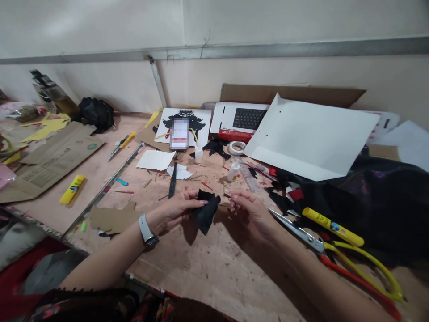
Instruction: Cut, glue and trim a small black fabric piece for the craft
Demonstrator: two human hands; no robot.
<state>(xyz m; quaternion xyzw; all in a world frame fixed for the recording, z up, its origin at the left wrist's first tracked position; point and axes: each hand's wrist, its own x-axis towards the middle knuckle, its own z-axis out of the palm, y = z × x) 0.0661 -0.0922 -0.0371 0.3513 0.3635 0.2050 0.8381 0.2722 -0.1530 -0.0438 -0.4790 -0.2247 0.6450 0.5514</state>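
My left hand (177, 209), with a watch on its wrist, pinches a folded piece of black fabric or paper (205, 213) above the table. The thumb presses on its upper side, and one corner hangs down. Just to the right, my right hand (247, 208) is closed in a pinch at the fingertips. A small gold-coloured piece (227, 188) shows beside those fingertips; I cannot tell whether they hold it. Beyond the hands stand two small white glue bottles, one on the left (199, 154) and one on the right (233, 171).
Large scissors (311, 239) and a yellow glue tube (332, 226) lie by my right forearm. A phone (180, 134) leans on a picture of a black figure (201, 120). Further left are a cutter knife (123, 145), another yellow tube (72, 189) and cardboard (50, 165).
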